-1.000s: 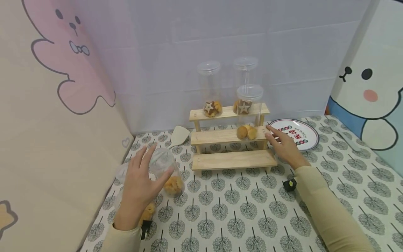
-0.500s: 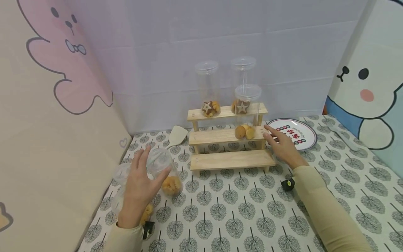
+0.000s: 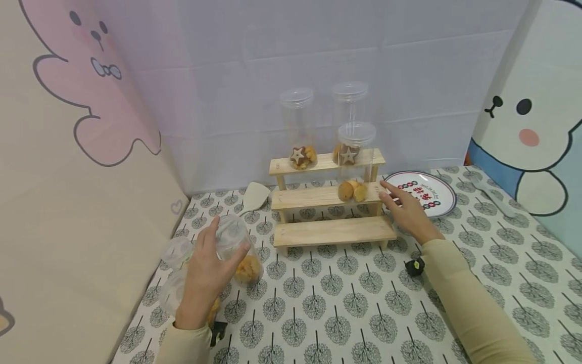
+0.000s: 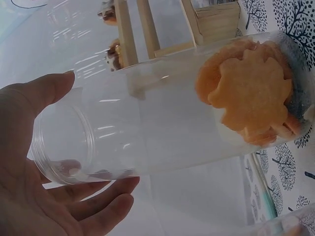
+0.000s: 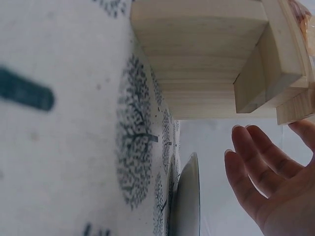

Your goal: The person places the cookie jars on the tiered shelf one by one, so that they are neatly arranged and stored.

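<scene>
Three jars (image 3: pixel 297 121) up, one within reach

From where I stand, the left hand (image 3: pixel 205 268) spreads around the lid end of a biscuit jar (image 4: pixel 167 123) standing on the counter (image 3: pixel 318 308), thumb to one side and fingers to the other; whether skin meets plastic I can't tell. The right hand (image 3: pixel 407 213) holds nothing, its fingers loosely extended at the right end of the wooden rack (image 3: pixel 334 231), one fingertip apparently touching the middle shelf (image 3: pixel 304 197).

I take this for the start of picking up another jar: two already stand on the top shelf (image 3: pixel 325 162), one on the middle. The next move seems to call for a firm squeeze below the lid and an upright lift, as smooth plastic could slip.

Tree-print cloth (image 3: pixel 400 323) covers the counter. More clear containers (image 3: pixel 177 253) sit partly hidden beside the left hand. A white spatula (image 3: pixel 256 195) lies left of the rack; a printed plate (image 3: pixel 447 207) and a pale utensil (image 3: pixel 497 201) lie to its right. Pale sheeting (image 3: pixel 218 106) hangs behind, with cartoon bears (image 3: pixel 123 111) on both sides.
</scene>
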Motion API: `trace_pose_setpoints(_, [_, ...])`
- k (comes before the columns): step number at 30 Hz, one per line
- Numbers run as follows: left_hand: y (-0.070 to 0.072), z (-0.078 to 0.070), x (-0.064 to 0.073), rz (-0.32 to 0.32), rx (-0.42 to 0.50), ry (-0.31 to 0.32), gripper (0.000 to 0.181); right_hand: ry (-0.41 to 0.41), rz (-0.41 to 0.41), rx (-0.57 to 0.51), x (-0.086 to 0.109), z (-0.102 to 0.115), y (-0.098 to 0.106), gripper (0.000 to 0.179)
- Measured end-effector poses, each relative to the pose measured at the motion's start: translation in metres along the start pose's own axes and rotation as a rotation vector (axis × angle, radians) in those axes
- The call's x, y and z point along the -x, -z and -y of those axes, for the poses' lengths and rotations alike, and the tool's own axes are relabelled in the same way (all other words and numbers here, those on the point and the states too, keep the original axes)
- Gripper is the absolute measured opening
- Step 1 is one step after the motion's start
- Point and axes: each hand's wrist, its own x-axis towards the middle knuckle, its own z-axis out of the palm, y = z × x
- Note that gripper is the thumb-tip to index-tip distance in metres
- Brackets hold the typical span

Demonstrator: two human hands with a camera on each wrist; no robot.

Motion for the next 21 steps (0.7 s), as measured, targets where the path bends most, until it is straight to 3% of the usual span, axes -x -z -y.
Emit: trace_pose_setpoints(21, [-0.0023, 0.002, -0.0005, -0.024, 0.032, 0.01, 0.093, 0.009, 0.006, 0.009, -0.0004, 0.0001, 0.0005, 0.064])
